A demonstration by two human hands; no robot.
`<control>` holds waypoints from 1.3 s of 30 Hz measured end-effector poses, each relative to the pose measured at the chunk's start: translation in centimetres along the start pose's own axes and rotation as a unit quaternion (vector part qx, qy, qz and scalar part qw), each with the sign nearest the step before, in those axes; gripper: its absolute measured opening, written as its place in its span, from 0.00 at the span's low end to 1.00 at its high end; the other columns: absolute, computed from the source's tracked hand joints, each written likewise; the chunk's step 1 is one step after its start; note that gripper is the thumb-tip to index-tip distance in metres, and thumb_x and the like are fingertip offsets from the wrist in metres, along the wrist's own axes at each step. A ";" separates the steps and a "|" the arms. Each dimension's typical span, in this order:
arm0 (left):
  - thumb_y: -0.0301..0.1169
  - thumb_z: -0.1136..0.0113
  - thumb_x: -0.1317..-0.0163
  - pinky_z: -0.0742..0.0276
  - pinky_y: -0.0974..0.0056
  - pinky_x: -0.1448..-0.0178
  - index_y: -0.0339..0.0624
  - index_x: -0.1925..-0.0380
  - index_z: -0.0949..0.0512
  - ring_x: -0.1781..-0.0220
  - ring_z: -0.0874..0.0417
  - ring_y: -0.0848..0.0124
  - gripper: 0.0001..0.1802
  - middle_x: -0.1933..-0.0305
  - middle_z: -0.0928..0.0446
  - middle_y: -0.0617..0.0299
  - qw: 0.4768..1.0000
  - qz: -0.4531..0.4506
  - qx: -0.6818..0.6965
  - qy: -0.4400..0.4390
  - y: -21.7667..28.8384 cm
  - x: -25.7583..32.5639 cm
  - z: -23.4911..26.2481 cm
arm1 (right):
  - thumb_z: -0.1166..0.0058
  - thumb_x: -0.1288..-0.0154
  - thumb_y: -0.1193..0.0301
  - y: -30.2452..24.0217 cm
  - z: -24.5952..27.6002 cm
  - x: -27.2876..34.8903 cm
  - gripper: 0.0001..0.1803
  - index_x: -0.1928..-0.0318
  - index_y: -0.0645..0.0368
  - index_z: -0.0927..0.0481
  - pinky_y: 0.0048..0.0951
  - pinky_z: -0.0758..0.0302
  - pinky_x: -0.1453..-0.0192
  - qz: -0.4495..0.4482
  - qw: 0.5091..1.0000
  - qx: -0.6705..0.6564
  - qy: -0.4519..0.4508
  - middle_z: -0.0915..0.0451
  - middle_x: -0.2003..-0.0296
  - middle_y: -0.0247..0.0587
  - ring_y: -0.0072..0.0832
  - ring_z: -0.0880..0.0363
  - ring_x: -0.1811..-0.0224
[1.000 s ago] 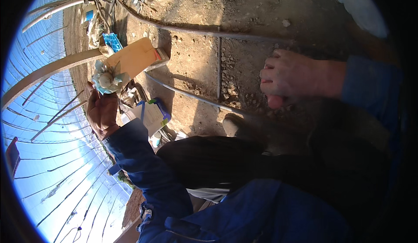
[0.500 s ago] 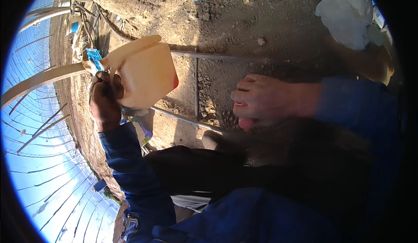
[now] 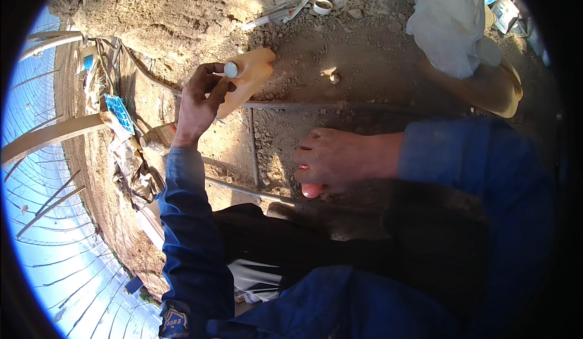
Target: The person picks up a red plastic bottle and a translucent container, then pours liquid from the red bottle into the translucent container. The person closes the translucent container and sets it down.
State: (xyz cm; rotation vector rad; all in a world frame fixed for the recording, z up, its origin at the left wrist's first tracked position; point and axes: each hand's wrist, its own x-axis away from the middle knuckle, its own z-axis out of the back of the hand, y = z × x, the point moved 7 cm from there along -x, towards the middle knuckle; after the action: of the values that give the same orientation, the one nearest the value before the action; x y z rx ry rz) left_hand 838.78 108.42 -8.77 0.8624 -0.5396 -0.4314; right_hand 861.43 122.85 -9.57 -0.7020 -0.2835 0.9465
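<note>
My left hand (image 3: 205, 99) is closed on a yellowish plastic jug (image 3: 248, 81) at its neck end, with the fingers by a pale round mouth or lid (image 3: 231, 69); I cannot tell which. The jug is tilted, its body pointing away to the right, partly hidden by my fingers. Lower and to the right, my right hand (image 3: 337, 157) is closed around a smooth red rounded object (image 3: 311, 190). Only its end shows below the fingers, so its kind is unclear. The two hands are apart.
A white plastic bag (image 3: 452, 23) and another jug-like container (image 3: 504, 90) lie at the right. A small round lid (image 3: 322, 6) rests on the soil at the back. Thin pipes (image 3: 253, 147) cross the dirt. A bottle (image 3: 159, 137) stands left, near a blue-and-white packet (image 3: 119, 114).
My left hand has moved right and turned the jug, bringing its pale round end into sight. The right hand keeps the red object, and the whole view has shifted slightly.
</note>
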 end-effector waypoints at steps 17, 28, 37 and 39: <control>0.31 0.27 0.34 0.39 0.45 0.25 0.61 0.28 0.24 0.28 0.23 0.57 0.34 0.29 0.24 0.60 0.914 -0.204 -0.345 0.068 0.7 -0.5 -4.9 | 0.27 0.45 0.58 -0.8 1.0 1.2 0.15 0.62 0.50 0.16 0.44 0.21 0.45 0.050 0.986 0.010 0.161 0.21 0.60 0.37 0.37 0.18 0.53; 0.34 0.22 0.43 0.36 0.44 0.23 0.57 0.20 0.36 0.24 0.25 0.52 0.50 0.23 0.30 0.50 0.929 -0.121 -0.299 -0.180 0.4 12.0 -7.0 | 0.25 0.43 0.59 -1.4 2.2 -0.9 0.17 0.62 0.51 0.19 0.40 0.26 0.60 0.026 0.990 0.054 0.129 0.19 0.67 0.36 0.36 0.17 0.65; 0.49 0.16 0.51 0.39 0.40 0.19 0.55 0.17 0.39 0.19 0.31 0.49 0.62 0.19 0.34 0.46 0.954 -0.132 -0.200 -0.178 0.3 13.8 -11.3 | 0.26 0.40 0.54 -1.1 4.0 -3.0 0.19 0.65 0.54 0.19 0.41 0.19 0.64 -0.044 0.987 0.055 0.144 0.15 0.73 0.40 0.38 0.12 0.72; 0.39 0.18 0.49 0.38 0.40 0.19 0.54 0.17 0.40 0.19 0.31 0.49 0.59 0.19 0.34 0.47 0.950 -0.133 -0.176 -0.222 0.3 12.9 -10.6 | 0.26 0.40 0.53 -0.6 2.8 -3.0 0.20 0.65 0.53 0.19 0.41 0.19 0.64 -0.066 0.990 0.054 0.114 0.15 0.73 0.40 0.39 0.13 0.72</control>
State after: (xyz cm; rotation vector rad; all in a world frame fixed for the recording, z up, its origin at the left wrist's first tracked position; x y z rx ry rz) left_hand 855.35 107.72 -10.70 0.4887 -0.7333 -0.9539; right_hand 858.68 121.37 -6.89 -0.6767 -0.0752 0.7431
